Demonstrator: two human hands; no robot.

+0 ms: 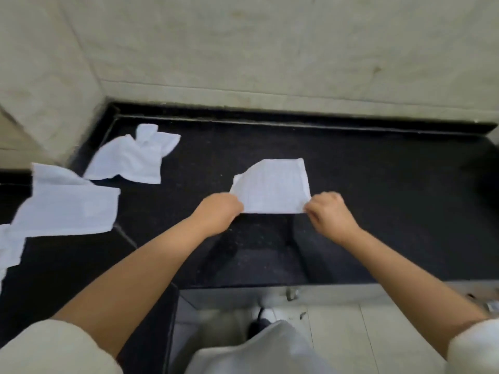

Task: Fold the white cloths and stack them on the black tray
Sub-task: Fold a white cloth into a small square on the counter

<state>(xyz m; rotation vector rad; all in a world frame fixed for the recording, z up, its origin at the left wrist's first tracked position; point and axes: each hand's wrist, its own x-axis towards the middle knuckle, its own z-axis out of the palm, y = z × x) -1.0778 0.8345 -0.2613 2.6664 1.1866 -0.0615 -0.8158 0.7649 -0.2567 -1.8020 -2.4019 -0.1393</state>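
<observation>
A white cloth [272, 186] lies on the black counter [378, 184] in the middle, its near edge lifted. My left hand [218, 211] pinches the cloth's near left corner. My right hand [328, 211] pinches its near right corner. A crumpled white cloth [132, 157] lies at the back left near the wall corner. Another white cloth [64, 203], laid flatter, sits at the left, overlapping more white cloth [10, 244] at the frame's left edge. No black tray shows apart from a dark shape [486, 168] at the far right edge, too cut off to identify.
A beige tiled wall [270, 49] backs the counter and turns forward at the left. The counter's front edge [270, 286] runs below my forearms, with pale floor tiles [337, 333] and a shoe beneath.
</observation>
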